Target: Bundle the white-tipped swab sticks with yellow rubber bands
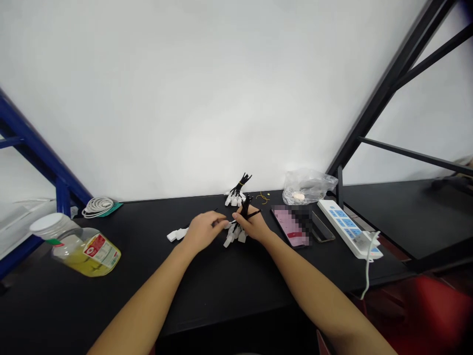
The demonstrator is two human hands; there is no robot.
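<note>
My right hand [254, 224] is closed around a bunch of short black cables with white tabs [246, 209]. The black ends point upward, and the white tabs fan out below the fingers. Just to the left, my left hand [205, 230] has its thumb and fingers drawn together near a white piece beside the bunch; whatever is between the fingertips is too small to make out. A few loose white tabs [177, 234] lie left of my left hand, partly hidden by it. Behind my hands, near the wall, rests another bunch of black cables [241, 183] tied with a yellow band.
Yellow bands [263, 198], a clear plastic bag [308, 185], a pink-screened phone [290, 227], a second dark phone [322, 227] and a white power strip [349, 229] sit to the right. On the left are a jar [86, 251] and a coiled white cable [98, 207].
</note>
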